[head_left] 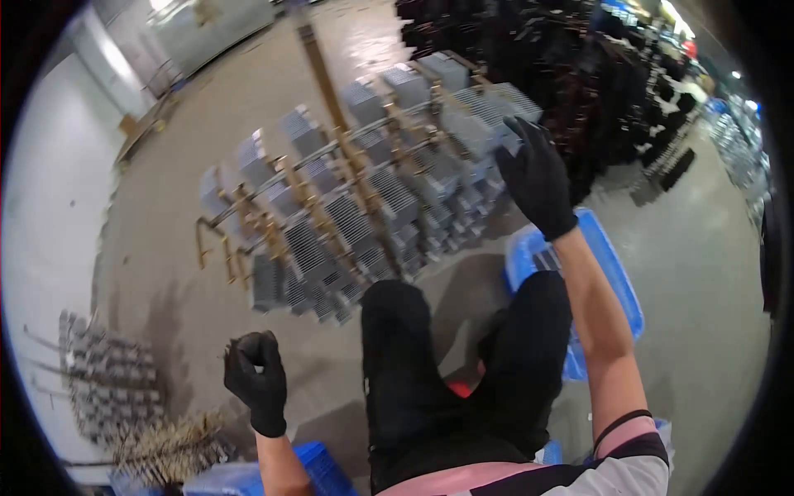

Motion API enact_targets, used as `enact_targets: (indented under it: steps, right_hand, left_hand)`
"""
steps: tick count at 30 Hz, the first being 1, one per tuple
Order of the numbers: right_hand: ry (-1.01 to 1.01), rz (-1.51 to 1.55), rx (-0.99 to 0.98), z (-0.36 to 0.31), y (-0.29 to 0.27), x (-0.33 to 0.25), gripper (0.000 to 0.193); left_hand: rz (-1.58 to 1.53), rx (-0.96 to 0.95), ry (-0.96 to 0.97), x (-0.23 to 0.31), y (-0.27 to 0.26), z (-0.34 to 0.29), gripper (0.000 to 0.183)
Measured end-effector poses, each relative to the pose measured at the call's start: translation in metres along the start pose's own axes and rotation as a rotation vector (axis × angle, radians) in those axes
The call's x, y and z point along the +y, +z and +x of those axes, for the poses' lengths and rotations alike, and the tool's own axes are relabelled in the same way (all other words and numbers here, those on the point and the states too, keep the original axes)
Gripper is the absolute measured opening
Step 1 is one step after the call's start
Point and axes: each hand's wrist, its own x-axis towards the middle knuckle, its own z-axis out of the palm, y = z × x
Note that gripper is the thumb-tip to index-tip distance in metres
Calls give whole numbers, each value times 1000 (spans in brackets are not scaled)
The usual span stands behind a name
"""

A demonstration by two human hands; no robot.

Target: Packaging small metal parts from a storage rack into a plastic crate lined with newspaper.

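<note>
Both my hands wear black gloves. My right hand reaches forward at the right end of a hanging rack, its fingers and thumb apart beside the grey finned metal parts. I cannot tell whether it touches them. Off to the left, away from the rack, my left hand is curled, thumb and fingertips brought together; whatever sits in the pinch is too small to make out. Several rows of the finned parts hang from the rack's brownish hooks in front of my knees.
A blue plastic crate stands by my right leg, another blue crate at lower left. More grey parts hang along the white wall. Dark hanging parts fill the far right. A long metal box lies far left.
</note>
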Motion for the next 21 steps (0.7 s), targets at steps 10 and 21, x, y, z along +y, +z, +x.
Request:
enact_targets:
  steps: [10,21]
  right_hand:
    - [64,-241,-242,24,20,27,54]
    - [127,-212,-288,19,65,58,34]
  left_hand:
    - [-91,-19,793,196,124,126,41]
    - [237,-261,1020,304,237,196,13]
